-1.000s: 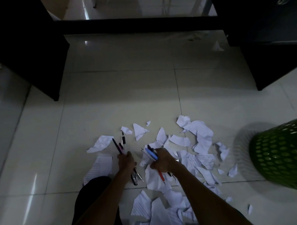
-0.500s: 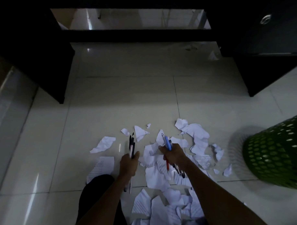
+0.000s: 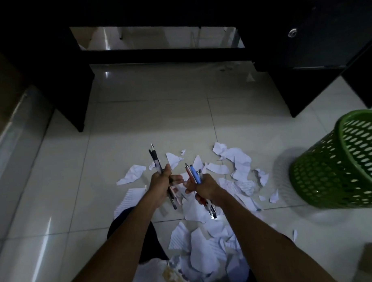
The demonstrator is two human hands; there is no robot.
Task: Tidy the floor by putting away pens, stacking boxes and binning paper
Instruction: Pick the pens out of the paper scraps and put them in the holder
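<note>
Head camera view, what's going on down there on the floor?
A person is tidying a tiled floor. The left hand grips one pen bunch, and the right hand grips a second bunch. Torn paper lies scattered beneath and around the hands, not yet binned. A green basket stands upright to the right, apart from the paper.

The floor (image 3: 150, 121) is laid with large, pale, glossy tiles with thin dark joints, and the room is dim. Dark furniture (image 3: 58, 82) spans the far side, its right-hand cabinet (image 3: 317, 52) bearing a small round metal fitting (image 3: 292, 33). A bright glint (image 3: 107, 74) lies on the tiles beneath.
</note>
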